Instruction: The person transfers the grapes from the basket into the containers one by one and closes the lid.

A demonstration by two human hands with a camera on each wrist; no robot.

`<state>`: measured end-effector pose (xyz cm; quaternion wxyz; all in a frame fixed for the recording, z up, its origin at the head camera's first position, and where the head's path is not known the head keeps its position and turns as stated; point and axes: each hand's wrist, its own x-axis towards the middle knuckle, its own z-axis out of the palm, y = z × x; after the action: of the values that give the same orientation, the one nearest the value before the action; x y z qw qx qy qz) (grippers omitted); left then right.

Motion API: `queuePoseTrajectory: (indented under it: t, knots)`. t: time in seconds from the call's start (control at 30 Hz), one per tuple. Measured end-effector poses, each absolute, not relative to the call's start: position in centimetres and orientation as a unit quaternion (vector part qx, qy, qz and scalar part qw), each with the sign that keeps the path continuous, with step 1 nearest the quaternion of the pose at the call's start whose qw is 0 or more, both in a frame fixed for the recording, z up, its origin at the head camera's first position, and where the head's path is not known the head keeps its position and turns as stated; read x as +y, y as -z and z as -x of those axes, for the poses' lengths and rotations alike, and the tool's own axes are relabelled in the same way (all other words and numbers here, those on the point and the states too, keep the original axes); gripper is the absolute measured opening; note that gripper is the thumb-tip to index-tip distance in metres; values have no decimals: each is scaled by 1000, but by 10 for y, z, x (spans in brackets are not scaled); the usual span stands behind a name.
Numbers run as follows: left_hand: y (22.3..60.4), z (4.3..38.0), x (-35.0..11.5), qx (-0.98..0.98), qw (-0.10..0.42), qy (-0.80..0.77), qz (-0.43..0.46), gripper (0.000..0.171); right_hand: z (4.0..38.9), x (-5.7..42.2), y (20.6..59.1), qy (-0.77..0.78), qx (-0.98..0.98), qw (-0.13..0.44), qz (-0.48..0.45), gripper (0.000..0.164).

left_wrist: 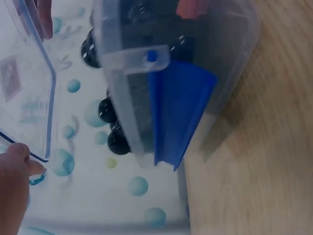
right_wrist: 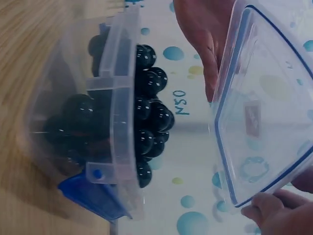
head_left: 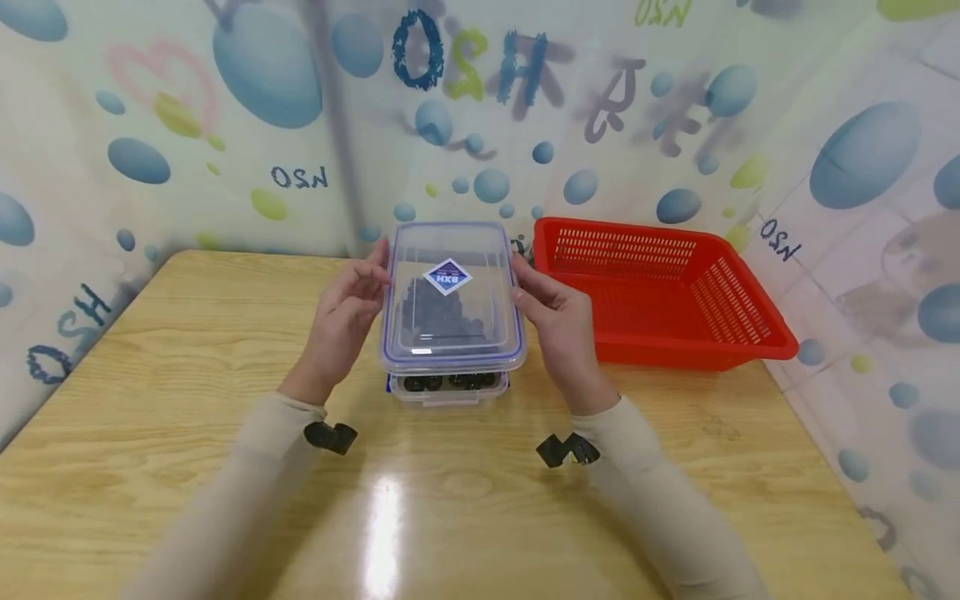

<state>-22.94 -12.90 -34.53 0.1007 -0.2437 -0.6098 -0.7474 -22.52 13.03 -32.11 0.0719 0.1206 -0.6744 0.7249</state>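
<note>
A clear plastic lid [head_left: 487, 292] with a blue seal and a diamond label is held by its two long sides. My left hand [head_left: 345, 321] pinches the left edge, my right hand [head_left: 558, 325] the right edge. Directly below stands a clear food container [head_left: 450, 398], mostly covered by the lid in the head view. Dark, shiny grapes [right_wrist: 151, 117] fill it and heap above its rim. In both wrist views a gap separates the lid from the grapes. A blue clip [left_wrist: 181, 112] hangs unfastened on the container's side.
A red perforated plastic basket [head_left: 652, 350] stands on the wooden table [head_left: 225, 317] just right of my right hand. Behind the table hangs a patterned curtain [head_left: 360, 167] with blue bubbles and lettering, close to the table's back edge.
</note>
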Motion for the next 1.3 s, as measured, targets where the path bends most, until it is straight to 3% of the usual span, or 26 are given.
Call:
queuePoseTrajectory:
  t: [0.1, 0.23, 0.33, 1.1, 1.3]
  knots:
    - [351, 231, -127, -644, 84, 728, 221, 27, 227, 128, 329, -709, -695, 59, -101, 40]
    - [358, 235, -128, -703, 66, 680, 197, 48, 233, 123, 339, -682, -725, 50, -79, 40]
    - [362, 238, -129, -728, 48, 656, 192, 51, 238, 120, 345, -663, -744, 46, -70, 41]
    - [374, 246, -132, -841, -2, 523, 140, 57, 249, 107, 371, -565, -824, 23, -36, 45]
    - [378, 247, -129, -822, 17, 556, 123, 58, 249, 108, 372, -569, -822, 10, -23, 49]
